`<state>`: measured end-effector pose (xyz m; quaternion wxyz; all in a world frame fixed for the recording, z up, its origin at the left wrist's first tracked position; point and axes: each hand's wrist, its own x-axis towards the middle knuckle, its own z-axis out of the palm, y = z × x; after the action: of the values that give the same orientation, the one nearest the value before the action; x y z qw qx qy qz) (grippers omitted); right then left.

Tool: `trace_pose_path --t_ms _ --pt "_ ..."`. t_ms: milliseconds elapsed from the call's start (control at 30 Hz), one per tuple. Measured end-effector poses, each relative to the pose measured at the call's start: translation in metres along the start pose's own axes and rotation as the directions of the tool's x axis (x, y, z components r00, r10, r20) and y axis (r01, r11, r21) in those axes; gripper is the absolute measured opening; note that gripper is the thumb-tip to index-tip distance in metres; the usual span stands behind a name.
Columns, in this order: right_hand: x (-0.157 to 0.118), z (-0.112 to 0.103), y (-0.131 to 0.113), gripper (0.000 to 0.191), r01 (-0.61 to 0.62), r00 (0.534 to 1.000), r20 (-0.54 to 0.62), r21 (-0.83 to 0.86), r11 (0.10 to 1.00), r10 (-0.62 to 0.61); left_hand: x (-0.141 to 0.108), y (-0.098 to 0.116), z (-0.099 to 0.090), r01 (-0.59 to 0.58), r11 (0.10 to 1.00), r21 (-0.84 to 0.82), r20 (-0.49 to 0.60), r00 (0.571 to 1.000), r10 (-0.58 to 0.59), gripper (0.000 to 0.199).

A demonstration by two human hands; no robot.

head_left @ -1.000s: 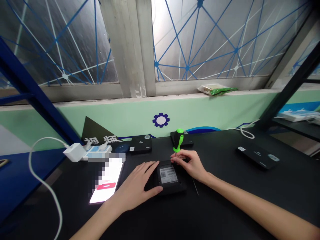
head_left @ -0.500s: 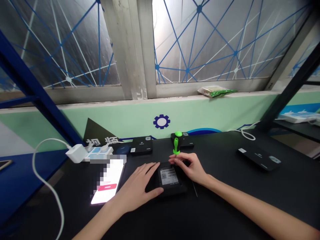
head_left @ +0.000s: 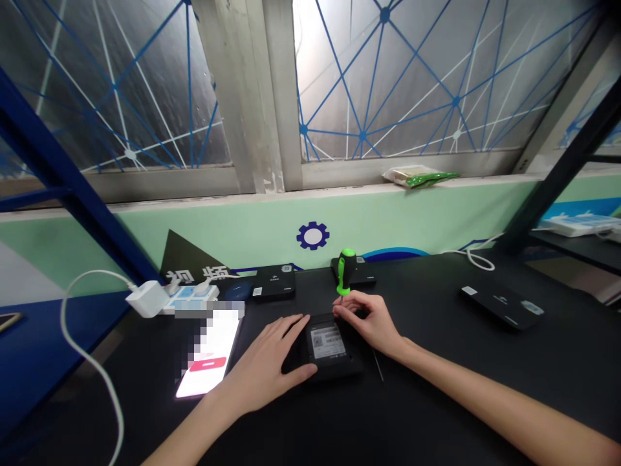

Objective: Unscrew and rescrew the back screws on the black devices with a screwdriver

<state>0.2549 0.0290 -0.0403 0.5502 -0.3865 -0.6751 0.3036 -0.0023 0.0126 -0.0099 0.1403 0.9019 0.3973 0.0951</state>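
A black flat box [head_left: 349,367] lies with its labelled underside up on the black table. My left hand [head_left: 264,362] rests along its left side, fingers stretched and thumb spread apart, index fingertip at the far corner and thumb near the close one. My right hand [head_left: 371,321] pinches the shaft of a green-and-black screwdriver [head_left: 345,273] at the box's far right corner. The screwdriver stands nearly upright, handle above the fingers; its tip is hidden behind them. A thin metal rod [head_left: 378,366] lies just right of the box, partly under my right wrist.
A lit phone [head_left: 208,356] lies left of my left hand. Behind it are a white power strip [head_left: 191,298] with a charger [head_left: 148,299] and cable. More black boxes stand at the back [head_left: 274,283], [head_left: 363,272] and right [head_left: 502,307]. A green packet [head_left: 420,176] sits on the sill.
The screwdriver's handle has turned and shifted slightly up and right, with more of its black side showing. My right fingers have moved a little. My left hand and the box stay put.
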Motion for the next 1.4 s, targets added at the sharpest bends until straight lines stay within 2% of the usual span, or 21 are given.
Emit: trace_pose_path --t_ms 267,600,833,1100,1233,1400 --pt "-0.0011 -0.0041 -0.0052 0.015 0.100 0.994 0.041 -0.052 0.994 -0.098 0.0003 -0.0005 0.0009 -0.011 1.000 0.008 -0.005 1.000 0.011 0.070" --pt "0.0012 -0.0004 0.0016 0.014 0.037 0.999 -0.024 -0.054 0.998 -0.038 0.0004 -0.0004 0.0006 0.007 1.000 0.005 0.013 1.000 -0.007 0.071" --pt "-0.0014 -0.0036 -0.0028 0.015 0.083 0.995 0.061 -0.044 0.996 -0.080 0.0003 -0.0003 0.0005 0.015 1.000 0.008 0.021 1.000 -0.015 0.072" --pt "0.0005 -0.0024 0.0008 0.010 0.084 0.996 -0.013 -0.094 0.992 -0.085 0.0000 -0.0001 0.0005 -0.004 1.000 0.009 -0.003 1.000 0.004 0.071" --pt "0.0014 -0.0015 0.0022 0.015 0.059 0.997 -0.046 -0.099 0.993 -0.064 0.0001 -0.0009 0.0007 0.000 1.000 0.004 0.007 1.000 0.000 0.072" --pt "-0.0001 -0.0031 -0.0025 0.018 0.084 0.996 0.010 -0.118 0.989 -0.083 -0.0004 -0.0020 0.0011 0.003 1.000 0.013 0.010 1.000 -0.003 0.072"
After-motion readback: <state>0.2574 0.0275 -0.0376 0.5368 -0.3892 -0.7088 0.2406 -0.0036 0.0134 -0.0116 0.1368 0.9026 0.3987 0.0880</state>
